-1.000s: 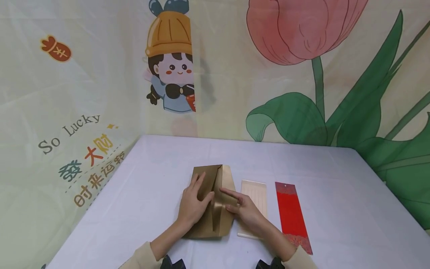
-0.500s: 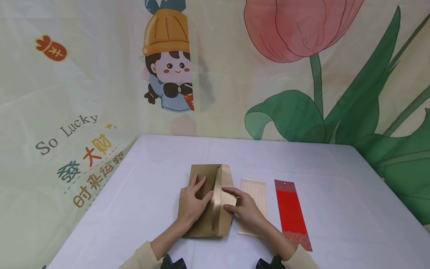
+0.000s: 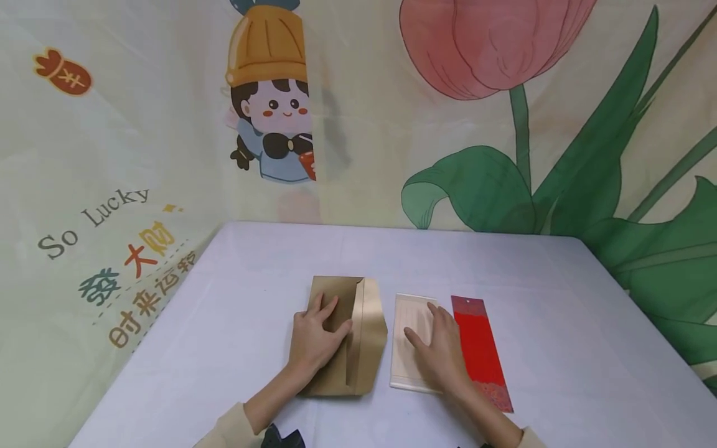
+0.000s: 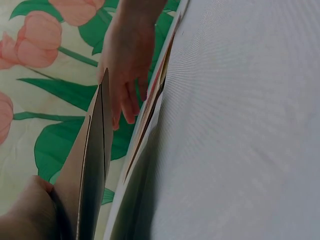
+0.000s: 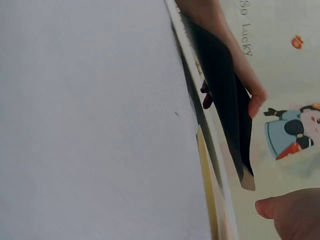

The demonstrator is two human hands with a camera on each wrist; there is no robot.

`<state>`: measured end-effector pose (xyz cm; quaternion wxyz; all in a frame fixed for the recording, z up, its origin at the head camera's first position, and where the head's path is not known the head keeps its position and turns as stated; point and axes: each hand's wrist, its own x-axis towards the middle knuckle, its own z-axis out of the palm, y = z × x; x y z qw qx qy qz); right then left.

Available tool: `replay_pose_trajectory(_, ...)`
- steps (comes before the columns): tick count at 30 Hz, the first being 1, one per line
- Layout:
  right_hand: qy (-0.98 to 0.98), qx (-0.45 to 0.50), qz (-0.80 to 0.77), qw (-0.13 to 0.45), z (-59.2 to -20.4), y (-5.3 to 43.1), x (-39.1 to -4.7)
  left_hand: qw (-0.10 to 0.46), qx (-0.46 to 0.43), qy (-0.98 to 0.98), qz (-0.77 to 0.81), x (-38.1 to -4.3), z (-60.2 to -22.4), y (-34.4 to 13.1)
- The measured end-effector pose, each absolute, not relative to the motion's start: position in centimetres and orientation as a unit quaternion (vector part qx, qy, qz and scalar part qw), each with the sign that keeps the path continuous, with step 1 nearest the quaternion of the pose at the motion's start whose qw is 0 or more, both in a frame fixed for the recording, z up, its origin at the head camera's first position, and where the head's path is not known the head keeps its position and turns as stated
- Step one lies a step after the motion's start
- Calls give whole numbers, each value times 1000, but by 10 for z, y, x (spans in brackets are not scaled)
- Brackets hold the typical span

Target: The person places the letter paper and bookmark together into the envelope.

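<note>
My left hand [image 3: 315, 339] holds a gold-brown paper envelope [image 3: 370, 336], its thumb and two fingers spread on the top face. In the right wrist view, its other fingers show beneath the envelope [image 5: 225, 75], which stands tilted off the table. The flap is open toward the right. My right hand [image 3: 442, 348] has left the envelope and is over a pale, wood-coloured grooved rectangle [image 3: 411, 311]; its fingers are extended and apart. Whether they touch it cannot be told. A red strip [image 3: 484, 351] with patterned ends and a small hole lies just right of that hand.
A white cloth covers the table [image 3: 252, 261]. Behind it hangs a printed backdrop [image 3: 358, 155] with a tulip and a cartoon figure. Dark objects [image 3: 282, 437] show at the bottom edge of the head view.
My right hand has let go of the envelope flap and moved right, over the pale rectangle. The flap now lies spread wider. My left hand stays on the envelope.
</note>
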<state>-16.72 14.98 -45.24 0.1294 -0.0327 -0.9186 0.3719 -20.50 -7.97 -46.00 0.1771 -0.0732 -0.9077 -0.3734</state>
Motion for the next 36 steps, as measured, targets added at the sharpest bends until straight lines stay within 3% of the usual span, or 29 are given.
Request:
replay_pose_trajectory(10,-945,-19,278,173,-482,150,-168,176,-70,-917,-352,-206,-461,-80)
replay_pose_trajectory(25,-943,-16,286,168,-482,151,-168,174,-69,-918,-350,-207,-464,-79)
replay_pose_trajectory(36,-878,18,406,254,-489,152,-170,182,-67,-918,-345,-207,-466,-79)
